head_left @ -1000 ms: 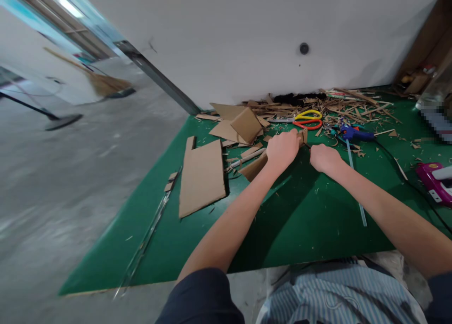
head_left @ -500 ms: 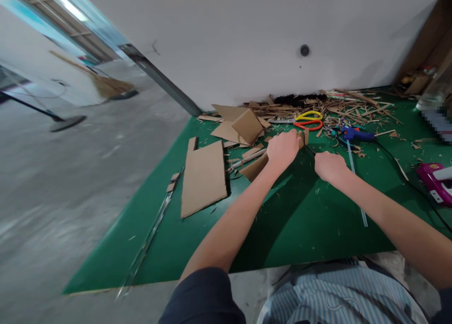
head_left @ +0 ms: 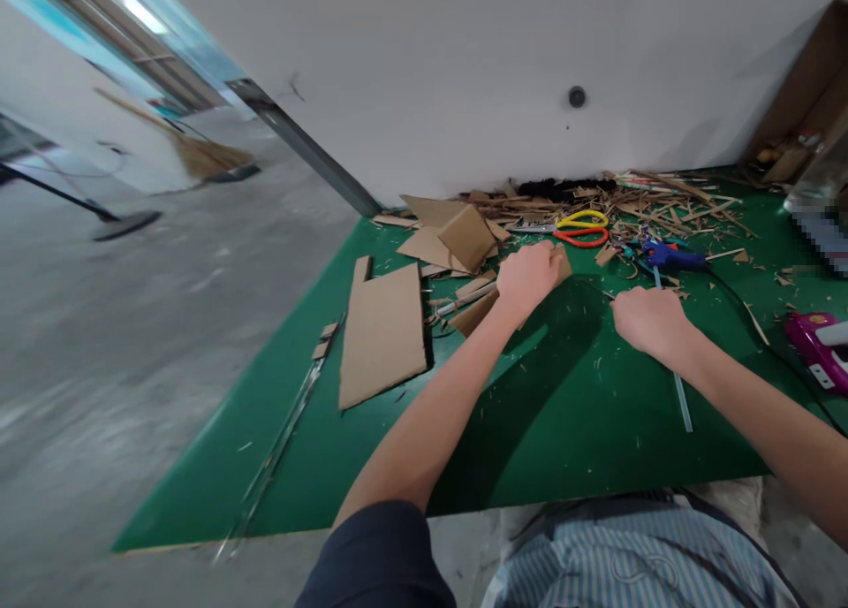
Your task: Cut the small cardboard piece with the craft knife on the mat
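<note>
Cardboard work, part done: left hand [head_left: 526, 277] closed on a small cardboard piece [head_left: 562, 263] against the green mat [head_left: 563, 414]; right hand [head_left: 649, 321] fisted beside it, contents unclear; offcuts [head_left: 662, 203] beyond both; large cardboard sheet [head_left: 382, 332] left of them, whole.

Matt brown cardboard sheet [head_left: 382, 333] and scraps [head_left: 662, 203] lie on the smooth green surface [head_left: 563, 414]; beside the scraps, scissors [head_left: 570, 228] have glossy plastic handles.

One head-worn camera, looking forward and steeply down from above the near edge of the green mat [head_left: 563, 431], close over both forearms, taking in everything to the far edge against the white wall [head_left: 464, 78].
</note>
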{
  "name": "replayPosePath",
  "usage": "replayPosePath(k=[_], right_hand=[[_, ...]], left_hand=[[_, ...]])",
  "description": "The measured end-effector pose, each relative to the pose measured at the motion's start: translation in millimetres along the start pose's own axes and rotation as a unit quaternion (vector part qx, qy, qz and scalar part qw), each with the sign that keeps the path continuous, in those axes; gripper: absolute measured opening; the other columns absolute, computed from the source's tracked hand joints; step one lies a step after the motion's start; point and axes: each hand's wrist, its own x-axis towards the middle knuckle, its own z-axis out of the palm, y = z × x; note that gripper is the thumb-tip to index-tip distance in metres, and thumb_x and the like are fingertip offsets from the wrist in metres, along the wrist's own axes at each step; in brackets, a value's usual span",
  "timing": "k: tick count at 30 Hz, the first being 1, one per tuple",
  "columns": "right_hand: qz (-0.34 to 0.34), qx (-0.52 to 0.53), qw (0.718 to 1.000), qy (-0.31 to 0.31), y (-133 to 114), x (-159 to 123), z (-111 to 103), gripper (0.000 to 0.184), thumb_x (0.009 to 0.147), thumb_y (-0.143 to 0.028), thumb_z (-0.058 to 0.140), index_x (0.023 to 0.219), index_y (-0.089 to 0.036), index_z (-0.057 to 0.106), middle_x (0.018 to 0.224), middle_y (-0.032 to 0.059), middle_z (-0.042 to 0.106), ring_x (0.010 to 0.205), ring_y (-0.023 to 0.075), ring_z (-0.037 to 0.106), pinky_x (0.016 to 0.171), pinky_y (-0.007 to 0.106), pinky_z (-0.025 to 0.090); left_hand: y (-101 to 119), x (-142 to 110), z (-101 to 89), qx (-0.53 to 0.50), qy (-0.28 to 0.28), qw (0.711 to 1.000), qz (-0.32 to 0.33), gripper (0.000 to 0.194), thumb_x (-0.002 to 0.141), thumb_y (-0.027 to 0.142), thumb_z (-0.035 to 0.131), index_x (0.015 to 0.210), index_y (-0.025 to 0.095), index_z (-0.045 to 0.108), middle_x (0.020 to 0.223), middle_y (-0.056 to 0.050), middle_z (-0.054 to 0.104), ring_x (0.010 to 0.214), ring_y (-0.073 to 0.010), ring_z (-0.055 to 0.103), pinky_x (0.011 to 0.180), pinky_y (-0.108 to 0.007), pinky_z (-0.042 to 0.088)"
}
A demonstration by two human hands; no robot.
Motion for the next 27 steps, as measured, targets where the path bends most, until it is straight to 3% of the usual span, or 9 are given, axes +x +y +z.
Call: replayPosePath(k=[4, 7, 11, 15, 18, 20, 24, 25, 27], right_hand=[[-0.012, -0.018, 1.000, -0.001, -3, 1, -3, 0.045, 0.100, -0.035, 0.038, 0.097, -0.015, 0.077, 0.095, 0.0198, 0.074, 0.088, 0.0313, 0.072, 0.070, 0.037, 0.049], [-0.025, -0.035, 0.999, 0.020, -2, 16, -11, 0.036, 0.096, -0.026, 0.043, 0.097, -0.015, 0.077, 0.096, 0.0193, 0.073, 0.087, 0.0300, 0.071, 0.071, 0.037, 0.047], [-0.003, -0.035, 0.996, 0.087, 2, 52, -16, 0.036, 0.094, -0.018, 0.042, 0.116, -0.012, 0.069, 0.108, 0.0212, 0.071, 0.097, 0.0299, 0.068, 0.076, 0.036, 0.046], [-0.005, -0.035, 0.996, 0.083, 4, 78, -8, 0.037, 0.096, -0.022, 0.039, 0.119, -0.015, 0.067, 0.117, 0.0208, 0.067, 0.104, 0.0312, 0.066, 0.077, 0.036, 0.046], [-0.011, -0.031, 0.996, 0.078, 3, 80, -3, 0.039, 0.092, -0.015, 0.039, 0.123, -0.014, 0.063, 0.120, 0.0220, 0.063, 0.105, 0.0302, 0.065, 0.075, 0.034, 0.047], [-0.023, -0.028, 0.997, 0.068, 1, 77, -5, 0.041, 0.089, -0.012, 0.041, 0.124, -0.015, 0.062, 0.118, 0.0217, 0.063, 0.102, 0.0291, 0.066, 0.073, 0.032, 0.047], [-0.068, -0.027, 0.996, 0.053, 6, 75, -28, 0.033, 0.084, -0.013, 0.051, 0.111, -0.022, 0.069, 0.109, 0.0144, 0.067, 0.095, 0.0270, 0.066, 0.076, 0.035, 0.048], [-0.072, -0.028, 0.995, 0.066, 10, 77, -37, 0.033, 0.086, -0.014, 0.051, 0.112, -0.023, 0.069, 0.111, 0.0145, 0.066, 0.098, 0.0281, 0.065, 0.080, 0.038, 0.048], [-0.046, -0.022, 0.986, 0.159, 20, 83, -55, 0.039, 0.093, -0.018, 0.042, 0.125, -0.023, 0.063, 0.125, 0.0187, 0.060, 0.113, 0.0333, 0.057, 0.088, 0.047, 0.046]], left_hand=[[-21, 11, -18.5, -0.104, 0.012, 0.994, 0.018, 0.024, 0.088, 0.033, 0.050, 0.068, 0.020, 0.046, 0.069, -0.005, 0.057, 0.068, -0.0202, 0.057, 0.060, -0.030, 0.036], [-35, 13, -37.2, -0.199, 0.015, 0.979, 0.053, 0.037, 0.087, 0.035, 0.052, 0.061, 0.021, 0.030, 0.058, 0.001, 0.038, 0.055, -0.0128, 0.039, 0.055, -0.029, 0.026], [-40, 7, -54.0, -0.306, -0.025, 0.950, 0.058, 0.031, 0.084, 0.033, 0.054, 0.064, 0.021, 0.035, 0.060, 0.003, 0.039, 0.053, -0.0108, 0.036, 0.052, -0.027, 0.025], [-40, 3, -60.8, -0.392, -0.040, 0.915, 0.086, 0.011, 0.081, 0.029, 0.058, 0.088, 0.020, 0.059, 0.073, -0.001, 0.058, 0.064, -0.0148, 0.054, 0.056, -0.026, 0.039], [-41, 2, -66.2, -0.424, -0.058, 0.898, 0.098, 0.038, 0.081, 0.028, 0.061, 0.119, 0.024, 0.058, 0.082, -0.003, 0.065, 0.068, -0.0165, 0.060, 0.059, -0.026, 0.046], [-41, 0, -70.5, -0.430, -0.067, 0.895, 0.100, 0.042, 0.082, 0.029, 0.061, 0.124, 0.025, 0.056, 0.083, -0.003, 0.066, 0.067, -0.0160, 0.061, 0.058, -0.026, 0.046], [-41, -3, -76.8, -0.435, -0.073, 0.891, 0.110, 0.043, 0.082, 0.028, 0.060, 0.124, 0.025, 0.055, 0.087, -0.004, 0.066, 0.069, -0.0160, 0.061, 0.056, -0.025, 0.046], [-41, -4, -77.6, -0.440, -0.078, 0.887, 0.115, 0.044, 0.082, 0.028, 0.060, 0.125, 0.025, 0.055, 0.089, -0.004, 0.066, 0.071, -0.0161, 0.062, 0.057, -0.025, 0.047], [-40, -6, -78.1, -0.450, -0.084, 0.880, 0.124, 0.044, 0.082, 0.027, 0.058, 0.126, 0.024, 0.055, 0.092, -0.004, 0.066, 0.074, -0.0160, 0.062, 0.060, -0.025, 0.048]])
